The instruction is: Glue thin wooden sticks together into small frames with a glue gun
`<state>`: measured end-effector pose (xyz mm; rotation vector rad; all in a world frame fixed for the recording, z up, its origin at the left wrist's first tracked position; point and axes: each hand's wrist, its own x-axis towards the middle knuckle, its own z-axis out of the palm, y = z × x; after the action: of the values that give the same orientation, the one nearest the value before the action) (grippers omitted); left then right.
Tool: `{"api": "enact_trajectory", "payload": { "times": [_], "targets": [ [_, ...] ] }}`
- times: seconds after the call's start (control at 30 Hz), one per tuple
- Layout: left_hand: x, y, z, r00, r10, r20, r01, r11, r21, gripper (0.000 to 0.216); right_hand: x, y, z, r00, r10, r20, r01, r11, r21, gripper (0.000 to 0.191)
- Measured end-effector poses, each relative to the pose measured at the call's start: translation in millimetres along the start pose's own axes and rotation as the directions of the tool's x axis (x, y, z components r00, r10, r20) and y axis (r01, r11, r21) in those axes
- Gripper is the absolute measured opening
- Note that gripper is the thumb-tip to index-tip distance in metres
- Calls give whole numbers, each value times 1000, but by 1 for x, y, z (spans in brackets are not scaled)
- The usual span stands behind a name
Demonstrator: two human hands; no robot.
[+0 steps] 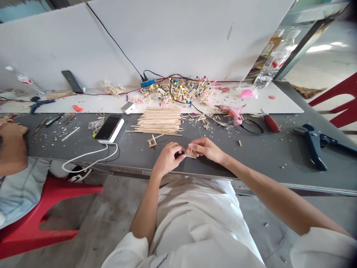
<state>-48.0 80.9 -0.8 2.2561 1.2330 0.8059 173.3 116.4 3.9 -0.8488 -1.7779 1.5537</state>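
Near the table's front edge, my left hand (167, 159) is closed, with its fingertips on the left end of a few short wooden sticks (191, 155) lying side by side. A dark, slim object (179, 153) also shows in that hand; its kind is hard to tell. My right hand (208, 149) pinches at the right end of the same sticks, where a short piece seems to stand up from them. My fingers cover part of the sticks. Just to the left lies a small wooden stick frame (152, 142). Behind my hands is a row of long wooden sticks (158, 121).
A pile of short sticks with coloured balls (186, 91) lies at the back. A pink glue gun (235, 114), a red-handled tool (272, 123) and blue-handled cutters (311, 147) are on the right. On the left are a cabled phone (109, 127) and another person's arm (12, 149).
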Motion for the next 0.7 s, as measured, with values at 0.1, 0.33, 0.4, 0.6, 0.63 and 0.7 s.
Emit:
{"api": "enact_trajectory", "payload": {
  "times": [0.1, 0.33, 0.4, 0.6, 0.63, 0.7],
  "targets": [
    [0, -1, 1, 1000, -17, -4, 16, 999, -40, 9, 0, 0, 0, 1000, 10, -2, -10, 1000, -1, 52],
    [-1, -1, 2, 997, -66, -36, 63, 995, -82, 9, 0, -1, 1, 1000, 16, -3, -16, 1000, -6, 51],
    [-1, -1, 2, 997, -65, -38, 62, 995, -74, 9, -1, 0, 1, 1000, 17, -6, -17, 1000, -8, 51],
    [-1, -1, 1, 997, -60, -40, 57, 995, -78, 8, 0, 0, 1, 1000, 12, -4, -12, 1000, -18, 51],
    [-1, -1, 1, 997, -59, -40, 56, 995, -79, 7, 0, 0, 1, 1000, 10, -3, -10, 1000, -19, 51],
    [-1, -1, 1, 998, -56, -40, 53, 995, -79, 7, 0, -1, 1, 1000, 11, -2, -11, 1000, -19, 51]
  ]
}}
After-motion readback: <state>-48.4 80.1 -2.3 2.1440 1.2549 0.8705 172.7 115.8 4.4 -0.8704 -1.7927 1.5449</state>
